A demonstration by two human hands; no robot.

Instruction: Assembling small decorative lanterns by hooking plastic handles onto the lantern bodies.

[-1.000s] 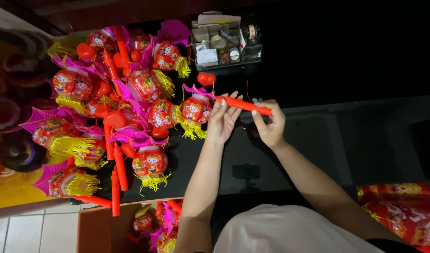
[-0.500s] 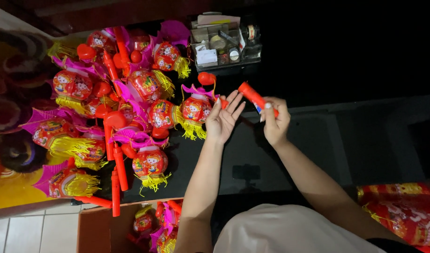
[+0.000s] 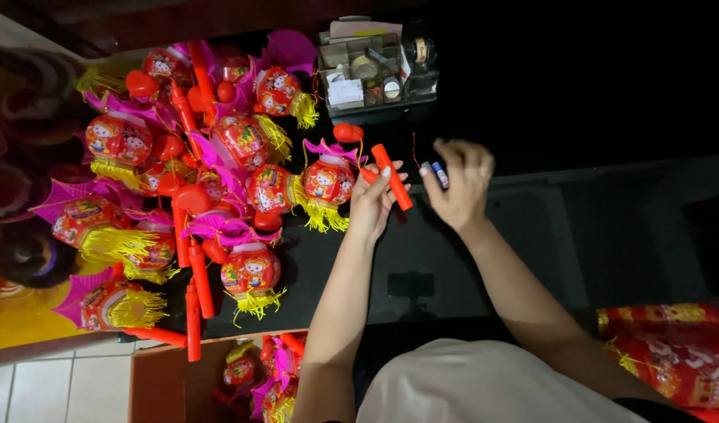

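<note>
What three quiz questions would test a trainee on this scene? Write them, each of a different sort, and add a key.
1. True or false: the left hand holds the red plastic stick.
2. What does the right hand pinch? A) small blue and silver cylinder B) a yellow tassel C) a red heart
3. Fill in: the pile of round red lanterns with yellow tassels lies on the person's ____ side.
Key: 1 true; 2 A; 3 left.
</note>
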